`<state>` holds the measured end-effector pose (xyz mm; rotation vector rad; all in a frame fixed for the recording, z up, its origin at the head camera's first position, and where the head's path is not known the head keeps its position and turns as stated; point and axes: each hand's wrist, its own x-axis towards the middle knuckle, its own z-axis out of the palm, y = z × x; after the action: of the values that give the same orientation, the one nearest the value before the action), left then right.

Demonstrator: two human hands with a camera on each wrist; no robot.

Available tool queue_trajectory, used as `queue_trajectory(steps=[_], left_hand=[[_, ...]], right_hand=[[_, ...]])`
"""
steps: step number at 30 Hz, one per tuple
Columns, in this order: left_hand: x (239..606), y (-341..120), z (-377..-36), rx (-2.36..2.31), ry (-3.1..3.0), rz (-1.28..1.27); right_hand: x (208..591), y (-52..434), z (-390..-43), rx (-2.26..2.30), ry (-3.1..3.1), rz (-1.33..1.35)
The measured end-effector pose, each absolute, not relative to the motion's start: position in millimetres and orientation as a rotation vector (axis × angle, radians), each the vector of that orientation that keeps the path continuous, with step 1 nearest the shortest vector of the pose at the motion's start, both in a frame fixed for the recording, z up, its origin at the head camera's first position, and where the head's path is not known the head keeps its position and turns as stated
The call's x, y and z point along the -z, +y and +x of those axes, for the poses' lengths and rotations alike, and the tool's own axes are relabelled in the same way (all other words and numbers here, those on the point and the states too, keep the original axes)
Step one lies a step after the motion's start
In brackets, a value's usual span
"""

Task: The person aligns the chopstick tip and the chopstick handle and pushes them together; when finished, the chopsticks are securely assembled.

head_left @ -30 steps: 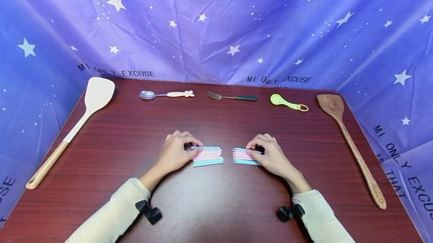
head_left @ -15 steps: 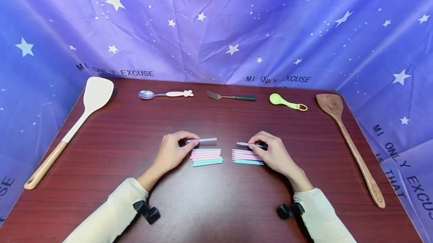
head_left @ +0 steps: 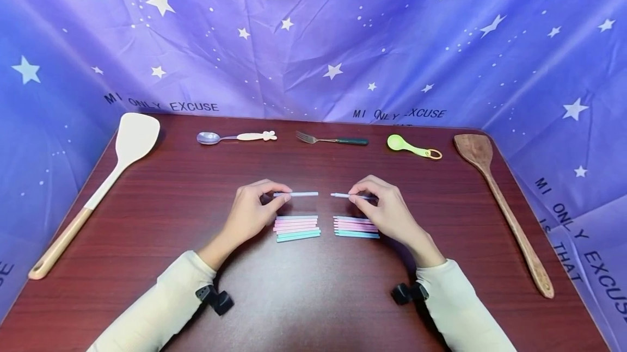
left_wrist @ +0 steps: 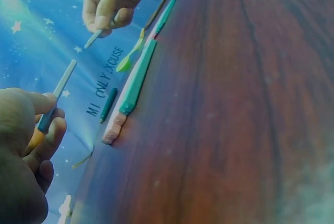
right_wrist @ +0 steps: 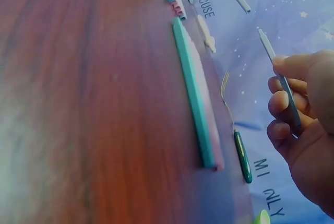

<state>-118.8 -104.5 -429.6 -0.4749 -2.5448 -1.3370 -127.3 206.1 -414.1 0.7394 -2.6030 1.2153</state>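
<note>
Head view: left hand (head_left: 250,216) pinches a pale blue stick (head_left: 300,194) by its outer end, thumb and forefinger curled round it, raised above the left stack (head_left: 297,227) on the tabletop (head_left: 313,286). Right hand (head_left: 387,213) pinches a second blue stick (head_left: 345,196) the same way above the right stack (head_left: 356,227). The sticks look light, thin, stiff and probably smooth; a fingertip pinch near one end suits them.

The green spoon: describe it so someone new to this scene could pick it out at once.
Along the far edge of the dark wooden table, under the starry purple backdrop, lies a row of small utensils. The green spoon is the rightmost of the three, beside the fork. It alone is lime green, with a ring at its handle end.
</note>
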Motion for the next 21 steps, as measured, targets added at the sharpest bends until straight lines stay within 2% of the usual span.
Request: queue_trajectory(steps=[21], left_hand=[[423,-101,-122,1.34,-2.556,-0.504]], right_hand=[[409,188,-129,-1.202,-2.576,0.77]])
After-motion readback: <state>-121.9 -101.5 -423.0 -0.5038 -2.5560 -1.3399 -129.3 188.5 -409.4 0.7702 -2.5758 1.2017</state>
